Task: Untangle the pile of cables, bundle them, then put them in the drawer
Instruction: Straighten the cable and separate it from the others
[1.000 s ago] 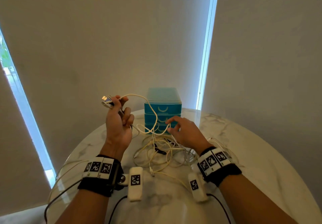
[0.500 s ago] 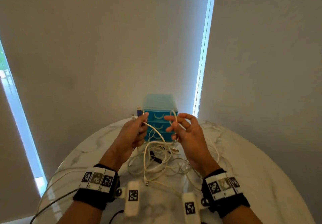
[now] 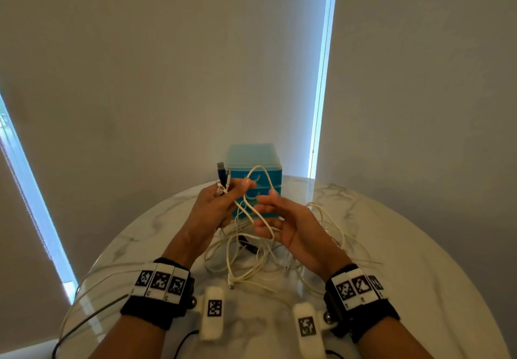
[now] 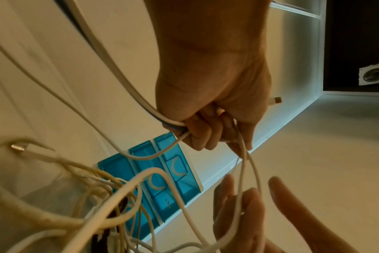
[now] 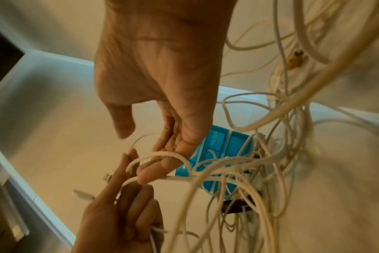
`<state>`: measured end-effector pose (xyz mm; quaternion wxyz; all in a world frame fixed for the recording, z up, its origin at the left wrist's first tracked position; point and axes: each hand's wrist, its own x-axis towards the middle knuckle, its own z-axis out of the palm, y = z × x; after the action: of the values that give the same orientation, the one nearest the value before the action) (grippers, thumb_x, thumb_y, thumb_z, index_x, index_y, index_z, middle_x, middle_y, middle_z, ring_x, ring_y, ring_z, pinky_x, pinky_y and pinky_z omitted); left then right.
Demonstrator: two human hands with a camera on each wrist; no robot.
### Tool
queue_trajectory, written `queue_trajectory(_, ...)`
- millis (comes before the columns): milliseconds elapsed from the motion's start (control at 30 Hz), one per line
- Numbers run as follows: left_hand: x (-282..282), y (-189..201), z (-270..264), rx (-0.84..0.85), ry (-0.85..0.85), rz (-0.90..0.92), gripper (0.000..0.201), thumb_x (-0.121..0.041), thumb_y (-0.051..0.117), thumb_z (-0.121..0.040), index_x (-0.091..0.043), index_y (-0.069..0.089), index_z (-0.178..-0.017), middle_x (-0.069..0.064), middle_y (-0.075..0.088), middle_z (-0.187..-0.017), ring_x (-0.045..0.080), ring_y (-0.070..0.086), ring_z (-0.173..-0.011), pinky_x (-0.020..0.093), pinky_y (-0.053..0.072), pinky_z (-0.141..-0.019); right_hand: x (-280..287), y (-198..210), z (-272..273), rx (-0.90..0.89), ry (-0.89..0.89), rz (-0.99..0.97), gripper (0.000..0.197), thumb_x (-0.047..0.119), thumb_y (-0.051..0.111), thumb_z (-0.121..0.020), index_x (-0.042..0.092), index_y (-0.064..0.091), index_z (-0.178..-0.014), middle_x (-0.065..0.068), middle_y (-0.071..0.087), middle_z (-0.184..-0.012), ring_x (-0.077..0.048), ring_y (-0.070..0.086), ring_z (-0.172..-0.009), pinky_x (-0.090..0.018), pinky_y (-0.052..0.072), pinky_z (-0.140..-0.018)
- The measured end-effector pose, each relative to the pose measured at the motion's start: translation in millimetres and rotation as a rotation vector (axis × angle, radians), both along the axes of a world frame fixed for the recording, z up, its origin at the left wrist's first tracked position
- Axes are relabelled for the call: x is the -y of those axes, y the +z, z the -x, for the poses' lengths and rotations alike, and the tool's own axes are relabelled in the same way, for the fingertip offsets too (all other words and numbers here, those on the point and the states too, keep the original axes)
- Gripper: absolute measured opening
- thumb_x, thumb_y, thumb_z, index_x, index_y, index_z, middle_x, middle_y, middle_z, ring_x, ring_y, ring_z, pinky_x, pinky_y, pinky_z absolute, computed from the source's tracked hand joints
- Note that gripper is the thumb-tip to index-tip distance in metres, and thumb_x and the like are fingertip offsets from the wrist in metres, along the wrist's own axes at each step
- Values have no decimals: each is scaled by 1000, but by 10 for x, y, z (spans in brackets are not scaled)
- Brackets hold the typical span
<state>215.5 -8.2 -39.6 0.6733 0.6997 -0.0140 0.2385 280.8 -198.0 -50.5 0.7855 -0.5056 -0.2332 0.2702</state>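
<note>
Left hand (image 3: pixel 215 205) grips the gathered plugs (image 3: pixel 223 175); right hand (image 3: pixel 282 224), fingers straight at three o'clock, lifts a cable loop (image 3: pixel 261 191), likely freeing it from the pile (image 3: pixel 251 258).

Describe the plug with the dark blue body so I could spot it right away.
Start at the turquoise drawer unit at the back of the round marble table. Just left of it, the left hand grips a bunch of cable ends. The blue plug sticks up highest, the only dark one among white cables.
</note>
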Motion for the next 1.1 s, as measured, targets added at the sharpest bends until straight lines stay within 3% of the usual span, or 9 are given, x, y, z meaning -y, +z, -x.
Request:
queue_trajectory(100,0,-39,4,13,-32,-107,31,-38,63,-105,-11,77,-111,-6,38,-60,10,25,-50,27,19,-47,67,3,-92,-202,-63,-99,62,55,60,-104,3,61,-138,-15,76,-127,-28,77,-107,-41,66,-84)
queue_trajectory(300,8,-95,-48,-37,48,-170,28,-37,61,-107,-15,78,-106,-15,45,-57,7,31,-50,23,26,-47,189,2,-297,-273,-264,-265,45,39,42,-115,7,57,-143,-7,77,-131,-25,69,-129,-54,49,-114)
queue_trajectory(367,-37,-110,-61,-36,82,-126,30,-41,61,-107,-18,80,-102,-12,39,-58,8,28,-50,26,23,-48,243,28,-355,-258,-377,-222,44,34,34,-118,9,62,-140,-3,79,-127,-21,68,-129,-48,49,-111)
queue_trajectory(567,-134,-201,-161,-27,235,-76,36,-47,58,-107,-21,81,-99,-12,38,-57,5,31,-50,24,27,-49,411,90,-433,-438,-464,-517,37,19,34,-117,2,67,-125,-10,80,-120,-21,76,-112,-41,58,-99)
queue_trajectory(700,-127,-218,-203,-52,285,-91,36,-53,62,-104,-20,77,-106,-17,45,-57,4,37,-50,28,32,-53,255,59,-305,-156,-320,-114,25,16,49,-113,3,66,-126,-7,71,-89,-20,71,-80,-38,60,-84)
queue_trajectory(833,-26,-83,-93,0,248,-159,25,-48,69,-101,-28,76,-113,-24,62,-60,-5,56,-53,15,42,-53,104,6,-151,141,-257,259,34,37,49,-114,19,77,-123,1,80,-114,-18,76,-107,-39,59,-98)
queue_trajectory(933,91,-15,-35,-74,163,-276,25,-48,74,-96,-27,81,-106,-23,77,-83,-8,70,-74,16,49,-68,79,8,-126,218,-334,266,35,52,49,-111,41,72,-135,18,68,-137,-6,60,-130,-41,46,-116)
queue_trajectory(1033,178,-38,-17,-173,14,-350,25,-52,76,-93,-28,83,-100,-16,81,-101,1,75,-96,28,55,-88,56,14,-112,177,-264,188,37,52,48,-110,46,65,-143,41,69,-114,15,61,-110,-31,42,-111)
queue_trajectory(1100,243,-44,-16,-180,-47,-391,20,-48,76,-93,-30,83,-98,-13,81,-101,5,76,-97,31,57,-92,17,12,-88,192,-226,191,36,54,50,-109,49,66,-141,40,64,-119,12,56,-116,-32,40,-113)
